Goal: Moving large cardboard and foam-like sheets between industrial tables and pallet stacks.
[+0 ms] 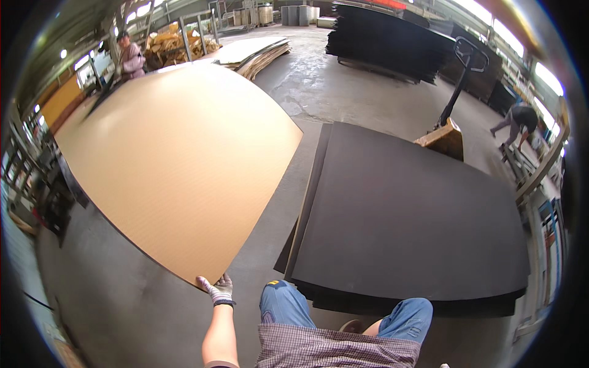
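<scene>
- The big tan sheet (184,165) could be bent or creased, because it is very wide and only its near corner is seen to be gripped, by the left hand (219,289).
- The corner could be dropped if the grip is too loose.
- The black sheets (405,214) could be bumped if the tan sheet is swung to the right; only a strip of floor (264,245) is left between them.
- The left fingers are closed tight on the near corner. How far they are tucked under cannot be told.
- Most of the tan sheet is spread out ahead of those fingers, left of the black sheets.
- Only a pale tip, maybe the right hand (445,365), is seen at the lower edge; its fingers cannot be made out.
</scene>
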A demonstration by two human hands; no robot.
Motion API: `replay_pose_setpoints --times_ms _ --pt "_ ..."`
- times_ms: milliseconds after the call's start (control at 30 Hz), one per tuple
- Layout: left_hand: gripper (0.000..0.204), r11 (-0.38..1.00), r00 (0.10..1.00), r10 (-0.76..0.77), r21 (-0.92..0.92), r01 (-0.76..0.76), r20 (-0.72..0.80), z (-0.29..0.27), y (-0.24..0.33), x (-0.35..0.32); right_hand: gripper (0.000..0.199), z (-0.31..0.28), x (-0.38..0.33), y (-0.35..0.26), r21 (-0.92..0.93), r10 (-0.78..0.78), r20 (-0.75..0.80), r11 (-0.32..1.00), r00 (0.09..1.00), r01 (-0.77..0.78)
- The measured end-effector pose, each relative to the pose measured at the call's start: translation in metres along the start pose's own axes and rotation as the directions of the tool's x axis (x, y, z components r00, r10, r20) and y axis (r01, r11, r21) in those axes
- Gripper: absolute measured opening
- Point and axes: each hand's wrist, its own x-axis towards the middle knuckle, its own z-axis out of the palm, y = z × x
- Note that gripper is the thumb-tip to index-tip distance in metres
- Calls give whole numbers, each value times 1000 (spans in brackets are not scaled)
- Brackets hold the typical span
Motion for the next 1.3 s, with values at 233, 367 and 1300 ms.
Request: replay_pose_setpoints --times_ms 233,367,1300 --pt "88 973 993 101 212 -87 -57 -204 -14 3 15 24 -70 -91 -1 -174 113 984 978 176" --pt "102 786 718 -71 404 467 -692 -344 107 8 19 109 -77 -114 -90 -164 246 977 955 191" --pt "45 -189 -321 -564 -498 -847 761 130 -51 -411 46 328 -933 -200 332 108 -112 -933 -988 -140"
